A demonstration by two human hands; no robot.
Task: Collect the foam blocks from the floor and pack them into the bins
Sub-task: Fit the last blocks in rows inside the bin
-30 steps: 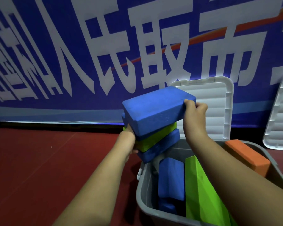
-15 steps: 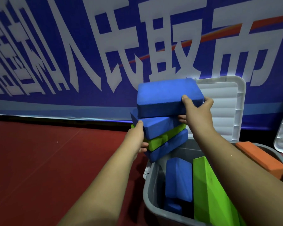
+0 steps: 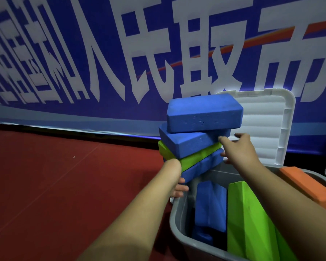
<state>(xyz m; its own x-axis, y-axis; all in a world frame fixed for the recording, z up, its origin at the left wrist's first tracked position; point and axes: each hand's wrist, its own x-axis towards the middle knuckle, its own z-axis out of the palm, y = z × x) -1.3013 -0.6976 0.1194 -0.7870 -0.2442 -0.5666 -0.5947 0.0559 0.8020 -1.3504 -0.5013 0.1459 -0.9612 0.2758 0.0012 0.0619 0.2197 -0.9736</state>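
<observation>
The person holds a stack of four foam blocks [image 3: 198,146] in the air, just over the far left corner of a grey plastic bin [image 3: 175,219]. From the top down, the blocks are blue, blue, green and blue. The top blue foam block [image 3: 203,115] sits a bit crooked and sticks out to the right past the others.

The left hand [image 3: 178,187] is under the left end of the stack. Its fingers curl under the bottom block and hold it up, though the wrist hides most of the hand. The right hand [image 3: 237,147] is at the right end of the stack. Its fingers are stretched out and touch the ends of the lower blocks, and the thumb points up.

Inside the bin stand a tall blue foam block [image 3: 210,206] and a big green foam block [image 3: 248,219]. An orange foam block [image 3: 305,187] lies on the bin's right edge. A white ribbed plastic lid [image 3: 267,129] stands up behind the bin. The bin sits on a red floor [image 3: 64,185], with a blue banner with big white letters [image 3: 102,53] behind it.
</observation>
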